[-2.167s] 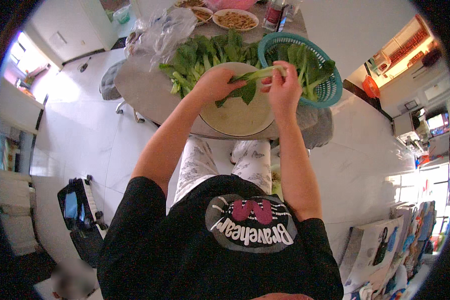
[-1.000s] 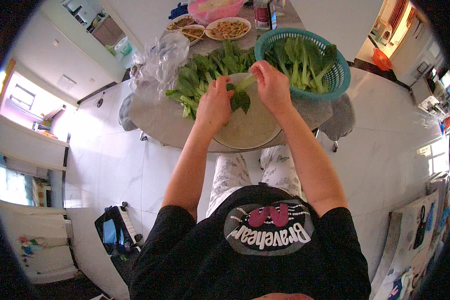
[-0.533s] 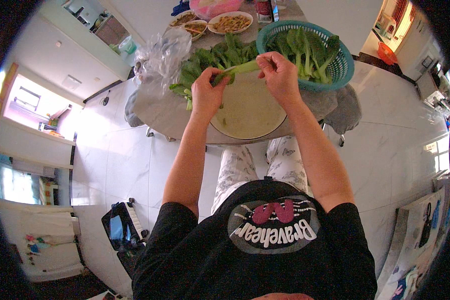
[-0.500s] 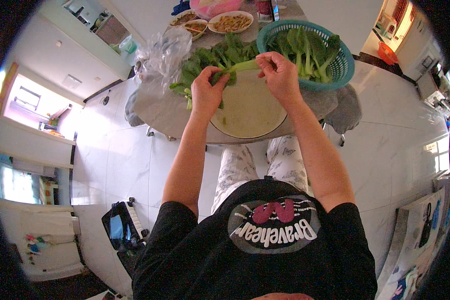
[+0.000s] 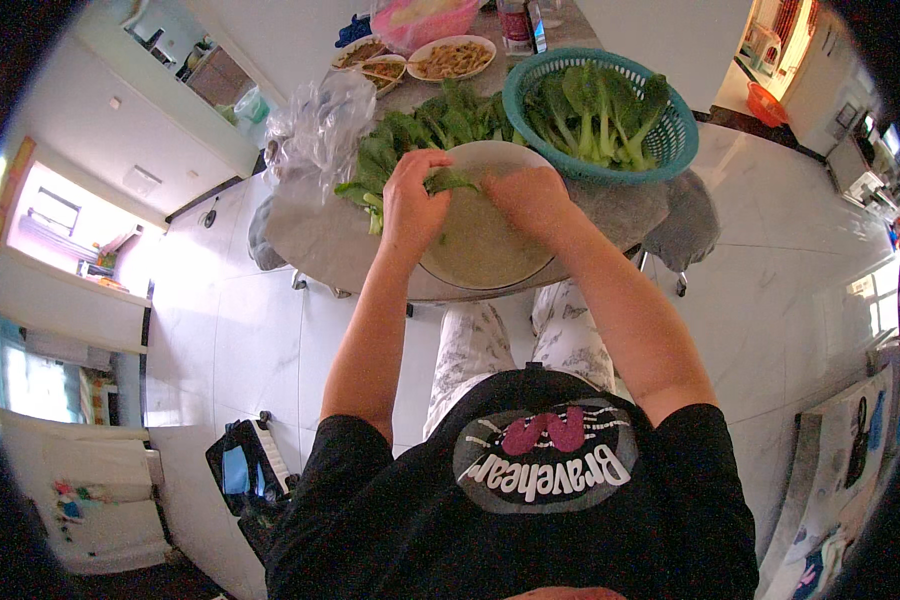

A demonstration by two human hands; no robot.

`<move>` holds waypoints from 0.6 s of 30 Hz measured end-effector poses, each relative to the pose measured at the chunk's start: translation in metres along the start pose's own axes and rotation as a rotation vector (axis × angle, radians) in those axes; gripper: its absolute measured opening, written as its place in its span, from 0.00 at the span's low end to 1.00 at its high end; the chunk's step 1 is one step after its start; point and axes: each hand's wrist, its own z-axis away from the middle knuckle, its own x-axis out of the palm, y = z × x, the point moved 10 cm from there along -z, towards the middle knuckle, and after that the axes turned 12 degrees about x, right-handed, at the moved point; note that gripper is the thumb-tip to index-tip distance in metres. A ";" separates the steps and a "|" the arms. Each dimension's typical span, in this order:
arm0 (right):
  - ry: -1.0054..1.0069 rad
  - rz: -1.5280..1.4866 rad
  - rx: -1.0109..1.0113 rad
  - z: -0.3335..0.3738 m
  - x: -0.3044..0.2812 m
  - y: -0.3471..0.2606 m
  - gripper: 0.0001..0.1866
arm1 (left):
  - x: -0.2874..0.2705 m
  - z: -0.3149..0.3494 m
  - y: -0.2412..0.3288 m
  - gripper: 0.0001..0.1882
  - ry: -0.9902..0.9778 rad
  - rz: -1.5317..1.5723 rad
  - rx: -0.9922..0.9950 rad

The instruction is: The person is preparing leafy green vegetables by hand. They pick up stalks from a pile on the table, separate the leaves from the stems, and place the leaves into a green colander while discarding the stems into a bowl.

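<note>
My left hand (image 5: pixel 417 195) is closed on a leafy green (image 5: pixel 451 180), whose leaf tip pokes out past the fingers. Close by on the right, my right hand (image 5: pixel 528 205) is smeared by motion, so its fingers cannot be made out. Both hands are over a round, pale disc-like board or basin (image 5: pixel 485 255) at the table's near edge. Behind it lies a heap of leafy greens (image 5: pixel 400 140), with some pale stalks beside my left wrist. A teal plastic colander (image 5: pixel 685 140) at the right holds more greens (image 5: pixel 595 120) with their stalks toward me.
A crumpled clear plastic bag (image 5: pixel 320 125) lies on the table's left side. Farther back are dishes of food (image 5: pixel 453 58), a pink bowl or bag (image 5: pixel 425 25), a jar (image 5: pixel 515 25) and a phone (image 5: pixel 538 28). Grey stools (image 5: pixel 682 222) flank the table.
My right hand has dropped toward me, over the pale round surface. The long pale-green stalk stretched between my hands no longer shows; a leaf remains in my left hand.
</note>
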 end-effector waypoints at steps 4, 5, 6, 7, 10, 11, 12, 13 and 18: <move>-0.084 -0.056 0.023 -0.001 0.008 -0.001 0.09 | -0.006 0.003 -0.007 0.15 0.060 -0.070 -0.079; -0.072 -0.090 0.037 0.000 0.005 0.000 0.09 | -0.008 0.005 -0.013 0.15 0.100 -0.034 -0.142; -0.063 -0.128 0.066 -0.001 0.002 0.002 0.08 | -0.010 0.007 -0.020 0.15 0.140 0.003 -0.206; -0.055 -0.169 0.095 -0.001 -0.002 0.004 0.08 | -0.012 0.010 -0.027 0.15 0.177 0.037 -0.270; -0.029 -0.234 0.139 -0.001 -0.010 0.006 0.08 | -0.013 0.009 -0.025 0.16 0.191 0.061 -0.218; -0.021 -0.246 0.147 -0.001 -0.011 0.007 0.08 | -0.012 0.009 -0.025 0.16 0.169 0.045 -0.219; 0.049 -0.278 0.145 -0.001 -0.018 0.008 0.07 | -0.011 0.009 -0.026 0.16 0.147 0.030 -0.221; 0.119 -0.307 0.143 -0.001 -0.024 0.010 0.07 | -0.010 0.008 -0.025 0.16 0.126 0.016 -0.222; 0.350 -0.498 0.200 0.010 -0.057 0.021 0.06 | -0.004 0.016 -0.036 0.14 0.141 0.202 -0.406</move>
